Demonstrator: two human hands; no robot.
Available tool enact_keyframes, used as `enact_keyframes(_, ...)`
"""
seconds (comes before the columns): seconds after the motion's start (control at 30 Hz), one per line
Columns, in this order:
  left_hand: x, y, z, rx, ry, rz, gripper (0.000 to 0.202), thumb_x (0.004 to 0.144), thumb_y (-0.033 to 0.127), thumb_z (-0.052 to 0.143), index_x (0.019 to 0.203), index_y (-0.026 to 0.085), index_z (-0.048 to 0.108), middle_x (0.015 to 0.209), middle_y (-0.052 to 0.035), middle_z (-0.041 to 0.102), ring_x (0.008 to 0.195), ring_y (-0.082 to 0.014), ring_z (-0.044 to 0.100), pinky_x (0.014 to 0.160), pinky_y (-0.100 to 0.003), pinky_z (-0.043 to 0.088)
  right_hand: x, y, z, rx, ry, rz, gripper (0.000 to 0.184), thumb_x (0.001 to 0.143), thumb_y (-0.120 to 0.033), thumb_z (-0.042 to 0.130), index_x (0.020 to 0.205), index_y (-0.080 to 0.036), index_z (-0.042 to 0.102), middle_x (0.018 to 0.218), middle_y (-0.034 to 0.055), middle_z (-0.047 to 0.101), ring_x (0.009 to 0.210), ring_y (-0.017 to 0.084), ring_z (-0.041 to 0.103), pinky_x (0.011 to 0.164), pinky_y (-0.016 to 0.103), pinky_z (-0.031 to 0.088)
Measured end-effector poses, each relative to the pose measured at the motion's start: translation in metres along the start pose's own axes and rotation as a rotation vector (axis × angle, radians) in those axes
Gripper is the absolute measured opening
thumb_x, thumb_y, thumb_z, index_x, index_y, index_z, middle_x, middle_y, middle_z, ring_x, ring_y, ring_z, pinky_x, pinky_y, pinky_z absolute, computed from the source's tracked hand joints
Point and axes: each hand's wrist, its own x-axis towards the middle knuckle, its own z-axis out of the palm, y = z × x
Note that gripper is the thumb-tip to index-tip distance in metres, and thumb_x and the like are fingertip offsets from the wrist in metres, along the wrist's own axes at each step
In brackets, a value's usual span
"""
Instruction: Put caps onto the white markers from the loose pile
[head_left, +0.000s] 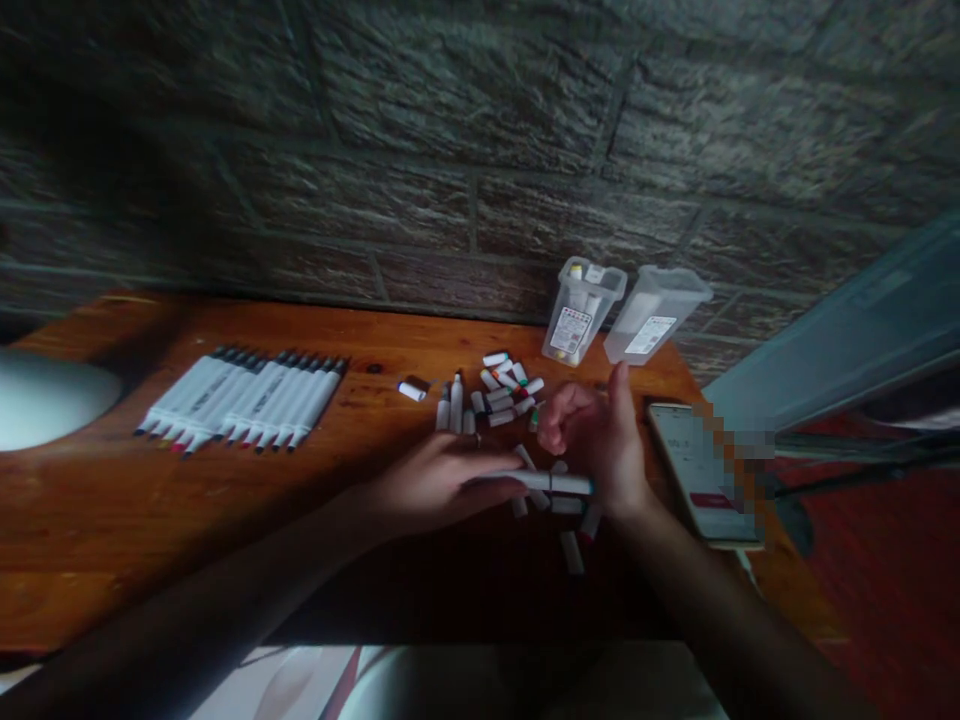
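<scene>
My left hand (439,480) is closed around a white marker (551,482) that lies level and points right, its teal-tipped end towards my other wrist. Beside that end, my right hand (596,435) is turned palm inward, thumb up and apart from the loosely bent fingers, with nothing visible in it. Loose white marker caps (501,400) with coloured ends are scattered beyond and under the hands. Two markers (456,402) stand out just past my left fingers, partly hidden by them.
A row of white markers (247,400) lies on the wooden table (367,340) at left. Two clear plastic containers (581,315) stand near the stone wall, the left one holding some pieces. A phone (697,470) lies at right. A white rounded object (52,400) juts in at left.
</scene>
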Motion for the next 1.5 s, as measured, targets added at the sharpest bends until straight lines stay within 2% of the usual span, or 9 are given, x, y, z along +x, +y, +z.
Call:
enact_keyframes(0.33,0.003,-0.004,-0.006,0.174,0.038,-0.052,0.028,0.100,0.040,0.050,0.114,0.023,0.068,0.112,-0.0037,0.073,0.097,-0.0185,0.069,0.086,-0.026,0.050,0.004,0.012,-0.004,-0.301,0.140,-0.227,0.068,0.096,-0.071,0.024,0.056,-0.021,0.049,0.053,-0.0021,0.041,0.051,0.012,0.039,0.052,0.028,0.032)
enact_keyframes(0.47,0.002,-0.013,-0.035,0.333,0.259,-0.323,0.037,0.103,0.045,0.037,0.104,0.018,0.063,0.092,-0.0061,0.071,0.085,-0.0204,0.068,0.078,-0.029,0.049,0.007,-0.003,-0.017,-0.390,0.301,-0.377,0.044,0.096,-0.055,0.050,0.067,-0.021,0.051,0.061,-0.0035,0.047,0.056,0.012,0.045,0.055,0.025,0.038)
enact_keyframes(0.57,-0.003,-0.022,-0.053,0.371,0.439,-0.457,0.042,0.103,0.047,0.032,0.102,0.016,0.060,0.090,-0.0090,0.070,0.084,-0.0229,0.068,0.077,-0.032,0.050,-0.016,-0.008,-0.027,-0.653,0.223,-0.445,0.027,0.092,-0.048,0.059,0.103,-0.023,0.062,0.099,0.0047,0.067,0.088,0.019,0.064,0.080,0.033,0.052)
enact_keyframes(0.63,-0.006,-0.024,-0.056,0.351,0.489,-0.480,0.045,0.103,0.046,0.029,0.106,0.015,0.061,0.099,-0.0122,0.071,0.094,-0.0251,0.068,0.086,-0.036,0.051,-0.045,0.002,-0.036,-1.010,0.025,-0.447,0.060,0.085,-0.048,0.068,0.139,-0.029,0.050,0.140,0.0110,0.056,0.125,0.031,0.056,0.099,0.046,0.049)
enact_keyframes(0.7,-0.005,-0.025,-0.051,0.290,0.513,-0.467,0.049,0.103,0.046,0.026,0.116,0.014,0.061,0.115,-0.0154,0.069,0.112,-0.0262,0.065,0.100,-0.040,0.047,-0.074,0.024,-0.048,-1.307,-0.055,-0.453,0.084,0.079,-0.052,0.072,0.153,-0.034,0.035,0.161,0.0107,0.031,0.143,0.040,0.036,0.106,0.057,0.044)
enact_keyframes(0.87,0.004,-0.037,-0.013,0.004,0.484,-0.432,0.057,0.102,0.051,0.027,0.133,0.012,0.056,0.143,-0.0158,0.056,0.138,-0.0257,0.047,0.119,-0.045,0.032,-0.103,0.069,-0.067,-1.537,-0.018,-0.507,0.097,0.083,-0.054,0.066,0.160,-0.030,0.012,0.166,0.0130,0.012,0.145,0.046,0.028,0.101,0.065,0.048)
enact_keyframes(1.13,0.021,-0.032,0.026,-0.204,0.593,-0.301,0.044,0.103,0.046,0.029,0.107,0.019,0.063,0.114,-0.0099,0.067,0.110,-0.0196,0.062,0.103,-0.035,0.048,-0.057,0.066,-0.026,-1.511,-0.064,-0.483,0.076,0.097,-0.047,0.050,0.160,-0.025,0.014,0.166,0.0146,0.011,0.151,0.038,0.014,0.114,0.061,0.034)
enact_keyframes(1.3,0.013,-0.018,0.003,-0.111,0.535,-0.257,0.047,0.104,0.047,0.026,0.098,0.017,0.062,0.098,-0.0085,0.066,0.096,-0.0199,0.062,0.095,-0.035,0.049,-0.037,0.061,-0.020,-1.439,-0.087,-0.543,0.077,0.097,-0.047,0.049,0.160,-0.024,0.012,0.167,0.0146,0.011,0.152,0.035,0.012,0.117,0.060,0.030)
enact_keyframes(1.5,0.007,-0.038,-0.020,-0.087,0.571,-0.357,0.051,0.103,0.049,0.025,0.107,0.016,0.064,0.106,-0.0095,0.070,0.102,-0.0218,0.064,0.096,-0.034,0.048,0.027,0.030,-0.011,-1.207,0.093,-0.434,0.071,0.099,-0.055,0.037,0.156,-0.013,0.026,0.162,0.0220,0.023,0.151,0.033,0.020,0.119,0.058,0.025)
